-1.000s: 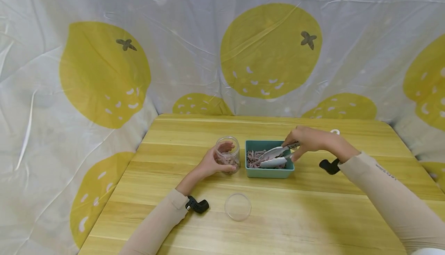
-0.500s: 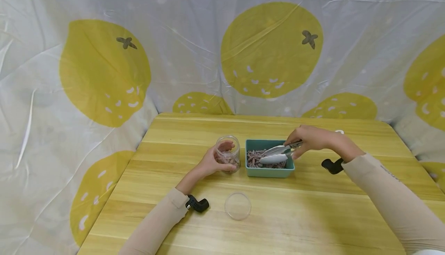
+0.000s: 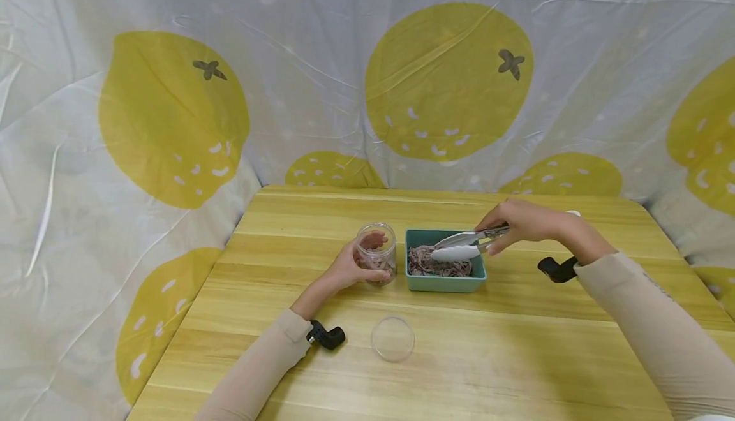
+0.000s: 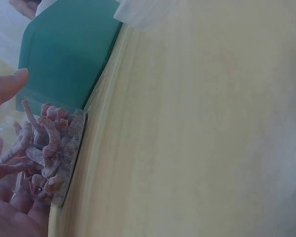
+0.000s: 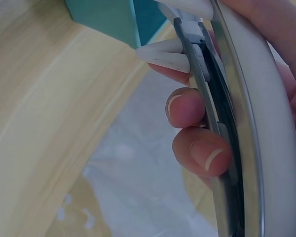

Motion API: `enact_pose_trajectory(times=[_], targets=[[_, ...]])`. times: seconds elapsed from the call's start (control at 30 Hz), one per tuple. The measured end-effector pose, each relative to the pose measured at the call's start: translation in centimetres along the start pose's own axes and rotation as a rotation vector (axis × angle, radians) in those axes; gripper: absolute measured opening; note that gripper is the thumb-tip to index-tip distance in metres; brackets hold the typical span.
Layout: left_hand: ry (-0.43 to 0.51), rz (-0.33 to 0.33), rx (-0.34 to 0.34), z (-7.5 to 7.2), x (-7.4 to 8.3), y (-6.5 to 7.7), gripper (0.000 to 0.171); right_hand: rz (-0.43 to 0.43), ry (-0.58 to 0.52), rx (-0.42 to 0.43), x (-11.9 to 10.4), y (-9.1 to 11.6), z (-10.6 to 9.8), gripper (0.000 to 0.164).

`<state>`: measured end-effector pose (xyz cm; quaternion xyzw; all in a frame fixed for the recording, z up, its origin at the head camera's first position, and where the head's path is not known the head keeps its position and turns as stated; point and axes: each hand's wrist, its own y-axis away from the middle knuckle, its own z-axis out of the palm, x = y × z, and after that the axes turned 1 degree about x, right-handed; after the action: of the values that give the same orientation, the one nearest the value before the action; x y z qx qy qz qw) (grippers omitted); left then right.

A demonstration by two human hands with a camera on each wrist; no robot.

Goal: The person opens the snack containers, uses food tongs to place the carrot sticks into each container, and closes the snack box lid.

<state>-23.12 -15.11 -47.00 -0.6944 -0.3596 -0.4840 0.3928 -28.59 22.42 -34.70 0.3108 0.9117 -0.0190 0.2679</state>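
My left hand (image 3: 347,269) holds a clear lidless jar (image 3: 383,256) upright on the table, fingers and thumb curled round it. In the left wrist view, pinkish-brown knobbly strips (image 4: 44,143) lie in the jar's lower part. With my right hand (image 3: 525,220) I grip a pair of tongs (image 3: 456,253) with white tips; metal handles (image 5: 241,128) show in the right wrist view. The tips are over the teal rectangular tub (image 3: 446,284), just above or touching its heap of similar strips (image 3: 420,260). Whether strips sit between the tips is hidden.
A clear round lid (image 3: 393,339) lies flat on the wooden table (image 3: 488,357), in front of the jar and tub. Black wrist cameras (image 3: 327,337) stick out from both sleeves. Behind the table hangs a pale curtain (image 3: 316,76) with large yellow fruit prints.
My right hand has moved right and slightly up with the tongs. The tongs' tips have come closer together, and the strips in the tub have shifted. The left hand and jar stay put.
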Motion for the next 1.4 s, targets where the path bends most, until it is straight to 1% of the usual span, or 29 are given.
enact_pose_trajectory(times=[0.1, 0.33, 0.4, 0.63, 0.87, 0.93, 1.07, 1.3, 1.4], targets=[[-0.002, -0.003, -0.002, 0.0, -0.2, -0.1, 0.077, 0.002, 0.0, 0.01, -0.1, 0.1, -0.2, 0.052], [-0.001, -0.007, 0.009, -0.1, -2.6, -0.5, 0.081, 0.021, -0.012, 0.004, -0.6, 0.5, -0.8, 0.054], [-0.004, -0.006, 0.013, -0.2, -2.8, -0.5, 0.081, 0.024, -0.018, 0.005, -0.8, 0.6, -1.1, 0.053], [-0.01, -0.007, 0.015, -0.3, -3.0, -0.5, 0.08, 0.025, -0.034, 0.024, -1.3, 0.6, -1.8, 0.052], [-0.021, -0.011, 0.012, -0.3, -3.0, -0.4, 0.08, -0.009, -0.022, 0.044, -2.0, 0.5, -2.6, 0.054], [-0.026, -0.012, 0.013, -0.4, -3.0, -0.4, 0.08, -0.004, -0.023, 0.048, -2.2, 0.4, -2.9, 0.053], [-0.025, -0.016, 0.015, -0.4, -3.0, -0.3, 0.08, 0.006, -0.023, 0.048, -2.6, 0.0, -3.4, 0.055], [-0.016, -0.009, 0.015, -0.3, -3.1, -0.4, 0.082, -0.018, -0.01, 0.054, -3.8, -0.9, -4.4, 0.055], [-0.007, -0.004, 0.014, -0.2, -2.8, -0.4, 0.082, -0.031, -0.001, 0.056, -4.4, -1.4, -4.6, 0.055]])
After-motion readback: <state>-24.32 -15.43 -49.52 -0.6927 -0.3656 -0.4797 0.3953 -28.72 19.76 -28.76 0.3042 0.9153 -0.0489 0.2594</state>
